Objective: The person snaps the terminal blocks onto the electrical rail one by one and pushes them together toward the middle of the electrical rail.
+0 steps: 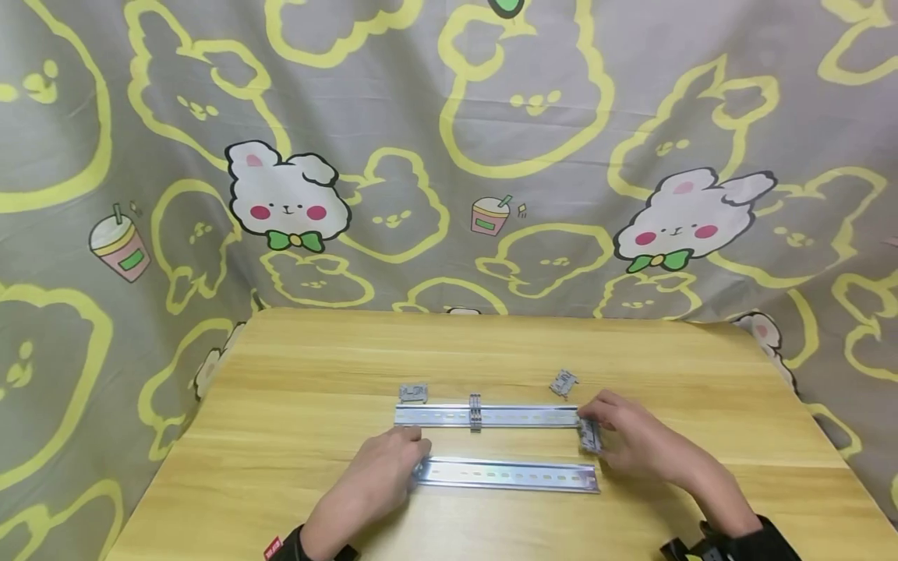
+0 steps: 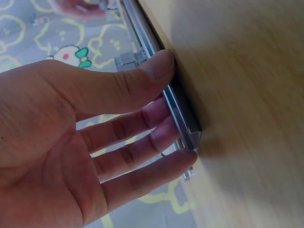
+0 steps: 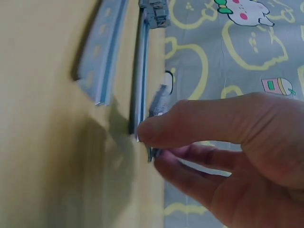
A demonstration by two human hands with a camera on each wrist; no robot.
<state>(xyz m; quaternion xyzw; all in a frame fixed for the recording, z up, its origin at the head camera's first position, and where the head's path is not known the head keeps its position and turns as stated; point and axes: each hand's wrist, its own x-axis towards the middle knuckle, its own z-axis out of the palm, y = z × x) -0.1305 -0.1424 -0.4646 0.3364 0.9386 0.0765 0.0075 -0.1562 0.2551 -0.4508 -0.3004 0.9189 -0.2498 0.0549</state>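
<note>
Two slotted metal DIN rails lie one behind the other on the table. My left hand (image 1: 382, 467) grips the left end of the near rail (image 1: 512, 474), thumb along one edge and fingertips at the other, as the left wrist view shows. My right hand (image 1: 634, 438) is at the right end of the far rail (image 1: 435, 416). Between its thumb and fingers it pinches a grey terminal block (image 1: 589, 436), partly hidden by the thumb in the right wrist view. A narrow stack of grey terminal blocks (image 1: 475, 413) sits across the far rail, left of its middle.
One loose grey block (image 1: 413, 392) lies behind the far rail's left part. Another loose block (image 1: 563, 382) lies behind its right end. A patterned grey curtain (image 1: 533, 234) hangs around the back and sides of the wooden table (image 1: 337, 358).
</note>
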